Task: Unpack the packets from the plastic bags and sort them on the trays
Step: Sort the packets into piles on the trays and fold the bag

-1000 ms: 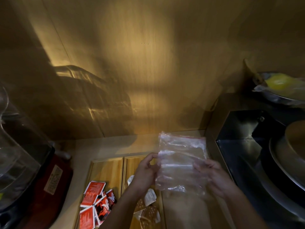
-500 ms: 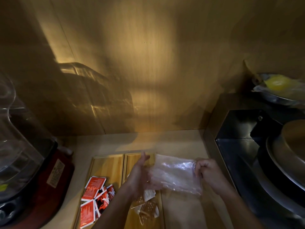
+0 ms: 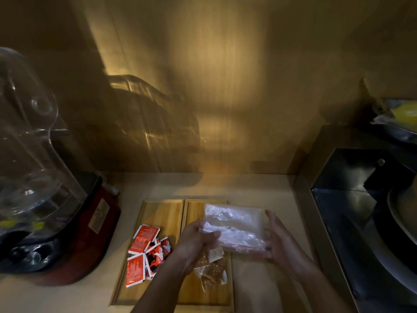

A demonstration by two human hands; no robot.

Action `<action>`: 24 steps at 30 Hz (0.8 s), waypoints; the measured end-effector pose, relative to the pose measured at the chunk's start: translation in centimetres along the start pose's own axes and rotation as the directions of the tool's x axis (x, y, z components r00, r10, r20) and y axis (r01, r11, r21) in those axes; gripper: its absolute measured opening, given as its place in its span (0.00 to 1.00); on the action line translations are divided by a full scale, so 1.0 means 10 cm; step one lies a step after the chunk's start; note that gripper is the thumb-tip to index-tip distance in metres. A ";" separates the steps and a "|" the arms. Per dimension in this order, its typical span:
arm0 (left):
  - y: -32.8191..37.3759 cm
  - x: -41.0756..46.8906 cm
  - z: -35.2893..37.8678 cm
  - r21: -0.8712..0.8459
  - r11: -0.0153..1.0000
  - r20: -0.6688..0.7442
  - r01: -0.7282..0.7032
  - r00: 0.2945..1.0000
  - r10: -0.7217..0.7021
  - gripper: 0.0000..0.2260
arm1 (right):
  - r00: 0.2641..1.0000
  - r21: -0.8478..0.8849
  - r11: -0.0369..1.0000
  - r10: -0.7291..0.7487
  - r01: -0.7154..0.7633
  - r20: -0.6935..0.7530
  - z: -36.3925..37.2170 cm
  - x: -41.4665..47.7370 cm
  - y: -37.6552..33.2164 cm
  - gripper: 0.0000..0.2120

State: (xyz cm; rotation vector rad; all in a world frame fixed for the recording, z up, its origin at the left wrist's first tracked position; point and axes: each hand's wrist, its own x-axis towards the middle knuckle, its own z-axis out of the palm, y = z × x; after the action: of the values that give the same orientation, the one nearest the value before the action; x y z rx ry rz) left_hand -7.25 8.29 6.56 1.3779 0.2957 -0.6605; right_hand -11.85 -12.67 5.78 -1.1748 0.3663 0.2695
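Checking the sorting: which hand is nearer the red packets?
Left. The left hand is just right of the red packets, over the neighbouring tray; the right hand is farther right, beyond the plastic bag.

The surface (image 3: 259, 188) is pale and matte, bounded by a wooden wall at the rear. Two wooden trays (image 3: 162, 213) lie side by side at its centre, long edges touching. A red-based appliance (image 3: 90, 240) with a clear jug stands at the left. A dark metal unit (image 3: 352, 213) borders the right.
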 end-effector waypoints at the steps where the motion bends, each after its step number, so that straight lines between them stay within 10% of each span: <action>1: -0.01 -0.02 0.00 -0.016 1.000 -0.013 -0.023 1.000 0.023 0.06 | 1.000 -0.008 1.000 -0.001 0.001 0.015 0.03 0.01 0.03 0.24; 5: -0.06 -0.12 -0.04 -0.004 0.991 -0.091 -0.132 0.987 0.131 0.09 | 0.998 -0.067 0.997 -0.050 0.047 -0.041 0.12 0.10 0.09 0.37; 9: -0.17 -0.46 -0.56 -0.018 0.961 -0.252 -0.277 0.931 0.263 0.09 | 0.983 -0.398 0.899 -0.158 0.181 0.090 0.79 0.08 0.31 0.23; 24: -0.66 -1.66 -1.89 -0.005 0.987 -0.457 -0.158 0.879 0.138 0.02 | 0.979 -0.491 0.847 -0.174 0.203 0.104 2.31 -0.37 1.18 0.09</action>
State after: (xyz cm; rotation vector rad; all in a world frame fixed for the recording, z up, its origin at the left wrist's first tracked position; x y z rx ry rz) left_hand -20.83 30.50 6.94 1.4892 0.5687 -0.1920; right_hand -16.64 13.06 5.18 -1.7019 0.1260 0.2302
